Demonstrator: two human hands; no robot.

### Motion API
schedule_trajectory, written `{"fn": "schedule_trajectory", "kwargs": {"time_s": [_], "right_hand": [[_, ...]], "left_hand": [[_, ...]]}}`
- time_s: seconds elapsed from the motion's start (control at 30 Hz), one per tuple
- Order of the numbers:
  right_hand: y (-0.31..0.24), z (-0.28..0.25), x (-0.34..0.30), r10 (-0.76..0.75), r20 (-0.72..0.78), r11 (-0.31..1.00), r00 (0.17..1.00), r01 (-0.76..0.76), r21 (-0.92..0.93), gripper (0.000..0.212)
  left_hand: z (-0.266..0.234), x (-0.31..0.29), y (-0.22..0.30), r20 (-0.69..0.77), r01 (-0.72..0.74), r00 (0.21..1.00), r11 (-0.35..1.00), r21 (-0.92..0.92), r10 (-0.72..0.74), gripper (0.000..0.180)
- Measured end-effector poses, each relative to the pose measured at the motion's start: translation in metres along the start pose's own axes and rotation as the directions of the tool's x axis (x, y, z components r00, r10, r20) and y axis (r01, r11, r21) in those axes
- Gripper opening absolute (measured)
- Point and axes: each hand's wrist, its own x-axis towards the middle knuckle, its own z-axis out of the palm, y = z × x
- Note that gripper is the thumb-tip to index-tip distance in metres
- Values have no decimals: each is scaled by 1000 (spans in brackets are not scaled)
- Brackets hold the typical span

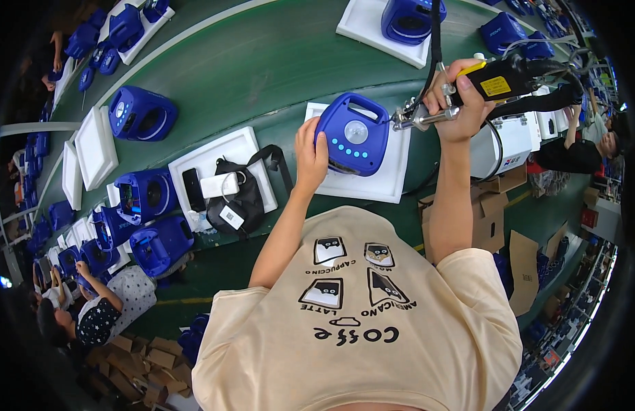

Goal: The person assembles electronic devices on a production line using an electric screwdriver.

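A blue portable speaker (373,142) with a built-in handle lies on a white foam tray (397,161) in front of me. Its upper face carries a round clear dial and a row of light-blue buttons. My left hand (311,156) grips the speaker's left edge, fingers curled over the side. Wrapped around a black power screwdriver (513,77) with a yellow label, my right hand (462,103) holds it roughly level. The tool's metal nose points left and reaches the speaker's right edge near the handle; whether the tip touches it, I cannot tell.
Left of the speaker, another foam tray (257,140) holds a black bag (242,205), a phone (192,190) and a white box-shaped item (219,185). More blue speakers (142,113) stand along the green bench (262,61). Cables hang at the right. Co-workers (91,318) sit nearby.
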Motion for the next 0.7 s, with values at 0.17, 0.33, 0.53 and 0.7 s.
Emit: {"fn": "schedule_trajectory", "kwargs": {"time_s": [0.17,0.33,0.53,0.7], "right_hand": [[-2,0,-5,53,4,989,999,-52,-136,22],[-47,7,11,23,96,986,995,-7,-164,32],[-131,18,8,-22,434,967,901,-91,238,36],[-108,27,-44,77,295,996,952,-89,27,32]], "left_hand": [[0,-3,2,-9,-15,1000,1000,-13,15,39],[-3,-3,-1,-3,-25,1000,1000,-4,25,39],[-3,-5,5,-23,-5,1000,1000,-8,4,40],[-3,-3,7,-15,-4,1000,1000,-16,3,41]]}}
